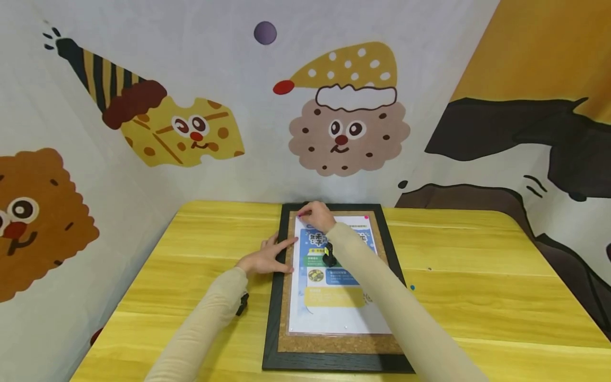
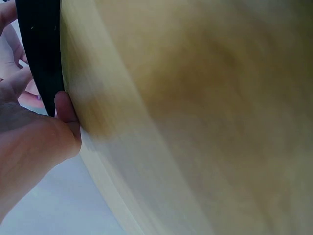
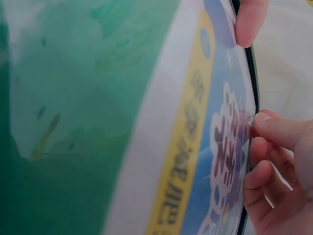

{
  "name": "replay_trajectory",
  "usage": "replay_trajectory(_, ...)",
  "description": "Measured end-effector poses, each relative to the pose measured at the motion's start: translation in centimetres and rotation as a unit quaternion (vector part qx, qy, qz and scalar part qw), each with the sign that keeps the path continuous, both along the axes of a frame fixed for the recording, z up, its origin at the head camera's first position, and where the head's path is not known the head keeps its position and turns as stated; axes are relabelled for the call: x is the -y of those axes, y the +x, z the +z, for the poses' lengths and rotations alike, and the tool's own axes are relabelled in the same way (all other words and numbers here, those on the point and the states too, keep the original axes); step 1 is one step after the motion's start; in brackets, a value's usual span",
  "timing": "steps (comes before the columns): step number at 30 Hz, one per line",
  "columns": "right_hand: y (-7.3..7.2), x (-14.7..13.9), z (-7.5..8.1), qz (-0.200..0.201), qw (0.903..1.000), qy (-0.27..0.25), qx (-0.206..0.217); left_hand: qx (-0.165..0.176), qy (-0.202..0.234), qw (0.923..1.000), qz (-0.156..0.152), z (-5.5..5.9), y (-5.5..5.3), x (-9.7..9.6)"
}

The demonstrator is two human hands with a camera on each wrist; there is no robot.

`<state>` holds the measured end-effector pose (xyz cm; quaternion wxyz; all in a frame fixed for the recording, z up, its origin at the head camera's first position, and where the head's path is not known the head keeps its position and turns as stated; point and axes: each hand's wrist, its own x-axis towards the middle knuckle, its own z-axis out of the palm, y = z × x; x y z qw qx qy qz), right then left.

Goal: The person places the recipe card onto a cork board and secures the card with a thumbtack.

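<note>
Glossy rectangular sheet — grainy cork beneath

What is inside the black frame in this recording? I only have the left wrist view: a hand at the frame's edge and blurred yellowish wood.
Observer: A printed sheet lies on a cork board inside it.
Operator: Is there anything at the sheet's upper right corner, as the head camera sees it?
Observer: Yes, a pink pin sits there.
Operator: And which part of the sheet is the right hand at?
Observer: The right hand is at the upper left corner in the head view.
</note>
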<state>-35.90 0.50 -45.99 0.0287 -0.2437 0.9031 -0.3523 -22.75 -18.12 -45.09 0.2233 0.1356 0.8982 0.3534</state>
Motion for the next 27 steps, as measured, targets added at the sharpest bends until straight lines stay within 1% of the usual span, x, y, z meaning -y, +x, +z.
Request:
replay_trajectory(5,-0.2,0.1,0.0,-0.005,1.0000,0.008,-0.002,-0.002,0.002,1.0000,-0.002,0.1,0.0,0.0)
replay_trajectory(12,-0.3,0.4,0.3,-0.011,0.9994,0.022,0.024,0.001,0.002,1.0000,0.001,0.0,0.0,0.0)
replay_trajectory(16,-0.4,0.4,0.2,-0.006,0.9996,0.020,0.021,0.000,0.001,1.0000,0.001,0.1,0.0,0.1)
replay_trajectory(21,-0.6,0.4,-0.2,-0.004,0.9999,0.007,0.008,-0.001,-0.002,1.0000,0.002,0.0,-0.1,0.1)
replay_trajectory(27,-0.4,0.5,-0.8,-0.028,0.9996,-0.002,0.006,-0.001,-0.002,1.0000,0.003,-0.2,-0.1,0.0)
